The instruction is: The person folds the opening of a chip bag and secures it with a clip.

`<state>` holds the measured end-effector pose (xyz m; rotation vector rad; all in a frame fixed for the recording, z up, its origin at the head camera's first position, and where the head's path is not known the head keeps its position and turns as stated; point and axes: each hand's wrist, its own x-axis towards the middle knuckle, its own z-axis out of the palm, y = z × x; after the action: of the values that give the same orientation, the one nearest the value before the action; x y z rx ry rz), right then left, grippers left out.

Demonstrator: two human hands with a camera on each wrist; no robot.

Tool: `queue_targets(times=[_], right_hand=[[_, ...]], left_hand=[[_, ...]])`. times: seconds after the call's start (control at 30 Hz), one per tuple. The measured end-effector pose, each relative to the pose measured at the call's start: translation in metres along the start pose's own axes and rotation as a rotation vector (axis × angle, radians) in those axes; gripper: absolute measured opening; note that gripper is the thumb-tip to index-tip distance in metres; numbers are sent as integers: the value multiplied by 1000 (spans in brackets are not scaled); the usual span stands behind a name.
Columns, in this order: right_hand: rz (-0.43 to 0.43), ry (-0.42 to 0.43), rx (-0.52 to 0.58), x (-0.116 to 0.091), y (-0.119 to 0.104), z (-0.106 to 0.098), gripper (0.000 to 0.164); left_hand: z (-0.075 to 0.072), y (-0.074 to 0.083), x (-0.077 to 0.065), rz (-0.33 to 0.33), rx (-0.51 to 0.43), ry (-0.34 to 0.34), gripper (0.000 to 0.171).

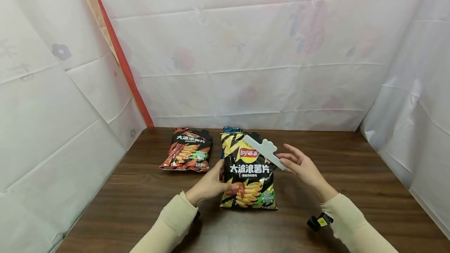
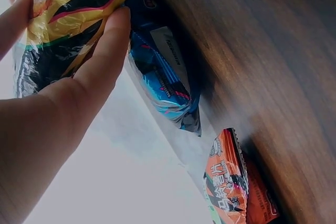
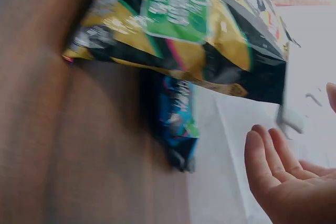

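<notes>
A yellow-and-black bag of potato chips [image 1: 247, 180] stands tilted above the table, its printed front facing me. My left hand [image 1: 209, 182] grips its left side, thumb on the front; the left wrist view shows the fingers [image 2: 107, 51] behind it. A pale grey bag clip [image 1: 265, 150] with a cloud-shaped tab runs diagonally across the bag's upper right corner. Close to the clip's lower end is my right hand [image 1: 306, 171]. Its fingers are extended and apart from the bag in the right wrist view, where the clip [image 3: 290, 119] is partly seen.
Behind the yellow bag lies a blue chip bag [image 2: 163, 80], mostly hidden from the head view, with a dark clip at its top. A red chip bag [image 1: 188, 151] with a dark clip lies to the left. White sheeting [image 1: 246, 69] walls the wooden table [image 1: 140, 206].
</notes>
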<state>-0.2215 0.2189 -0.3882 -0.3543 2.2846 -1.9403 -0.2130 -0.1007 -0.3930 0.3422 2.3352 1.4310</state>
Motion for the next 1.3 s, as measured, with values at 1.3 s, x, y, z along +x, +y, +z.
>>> queue_targets(times=[1.3], right_hand=[[300, 0, 134, -29, 38, 5, 89]], left_hand=[[42, 3, 38, 145, -34, 29, 87]])
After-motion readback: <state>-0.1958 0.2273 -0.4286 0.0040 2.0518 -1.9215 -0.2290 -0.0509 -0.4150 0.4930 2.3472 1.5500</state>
